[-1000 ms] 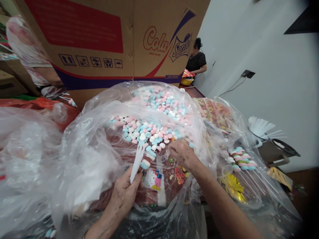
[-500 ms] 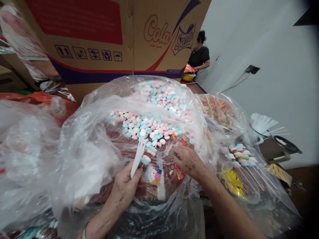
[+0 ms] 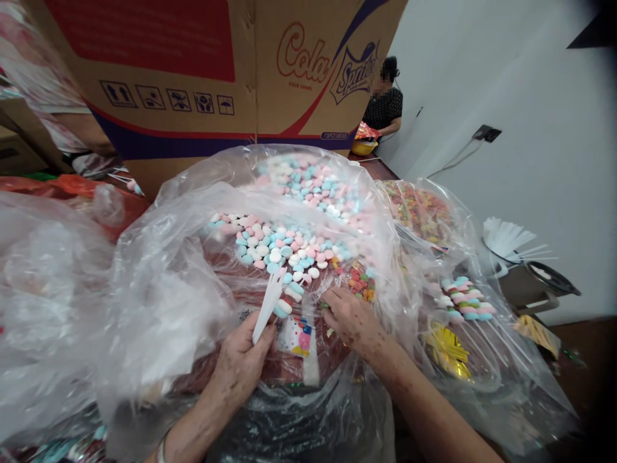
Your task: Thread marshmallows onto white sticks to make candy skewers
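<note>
My left hand (image 3: 240,360) is closed around a bundle of white sticks (image 3: 268,305) that fans upward. Beside their upper ends, a short stack of blue, white and pink marshmallows (image 3: 289,299) with a red piece between them stands above the same hand; its stick is hidden. To the right, my right hand (image 3: 351,319) has its fingers pinched together, with a small green gummy candy (image 3: 324,306) at the tips. Just behind it lie red, orange and green gummy rings (image 3: 360,283). Loose pastel marshmallows (image 3: 270,247) spread out of a clear plastic bag (image 3: 193,186) in front of both hands.
A large cardboard box (image 3: 193,122) stands behind the bag. At right are finished marshmallow skewers (image 3: 466,299), yellow ties (image 3: 450,350), a bag of gummies (image 3: 419,209) and a container of white sticks (image 3: 508,238). Two people work beyond the box.
My right hand has moved left, toward the marshmallow stack, with the green gummy at its fingertips, uncovering more gummy rings. The left hand keeps its place and hold.
</note>
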The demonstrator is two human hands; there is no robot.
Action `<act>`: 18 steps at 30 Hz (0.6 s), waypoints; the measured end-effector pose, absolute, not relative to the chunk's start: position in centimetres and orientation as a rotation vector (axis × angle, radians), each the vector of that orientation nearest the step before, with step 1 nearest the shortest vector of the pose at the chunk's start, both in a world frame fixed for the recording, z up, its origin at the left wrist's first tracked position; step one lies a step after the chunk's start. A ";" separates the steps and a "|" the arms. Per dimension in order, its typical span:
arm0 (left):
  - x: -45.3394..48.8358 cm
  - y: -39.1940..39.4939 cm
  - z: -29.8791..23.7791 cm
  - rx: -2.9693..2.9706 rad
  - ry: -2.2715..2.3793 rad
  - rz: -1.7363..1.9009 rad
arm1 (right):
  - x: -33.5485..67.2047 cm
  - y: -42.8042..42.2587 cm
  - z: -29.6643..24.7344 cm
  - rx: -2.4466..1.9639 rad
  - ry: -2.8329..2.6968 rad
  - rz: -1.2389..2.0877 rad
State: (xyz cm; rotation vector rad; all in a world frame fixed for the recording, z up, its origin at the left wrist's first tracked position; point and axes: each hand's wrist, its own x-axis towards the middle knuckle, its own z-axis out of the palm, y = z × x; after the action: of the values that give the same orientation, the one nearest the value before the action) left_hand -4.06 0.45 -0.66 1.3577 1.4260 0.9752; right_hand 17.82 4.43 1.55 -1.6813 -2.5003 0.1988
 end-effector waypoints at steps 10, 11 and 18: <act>-4.1 0.4 -0.4 1.445 1.395 0.890 | 18.6 5.0 1.6 -1.589 -1.937 0.657; -4.1 0.4 -0.3 1.458 1.374 0.872 | 18.7 5.2 1.8 -1.524 -1.782 0.812; -4.0 0.3 0.1 1.540 1.255 0.863 | 18.1 5.9 2.3 -1.173 -1.128 1.367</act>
State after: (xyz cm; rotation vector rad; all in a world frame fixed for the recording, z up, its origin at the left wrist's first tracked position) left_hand -3.98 0.32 0.08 1.5401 1.2547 0.8630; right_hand 18.14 5.86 2.30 -1.1733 -1.1281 1.3674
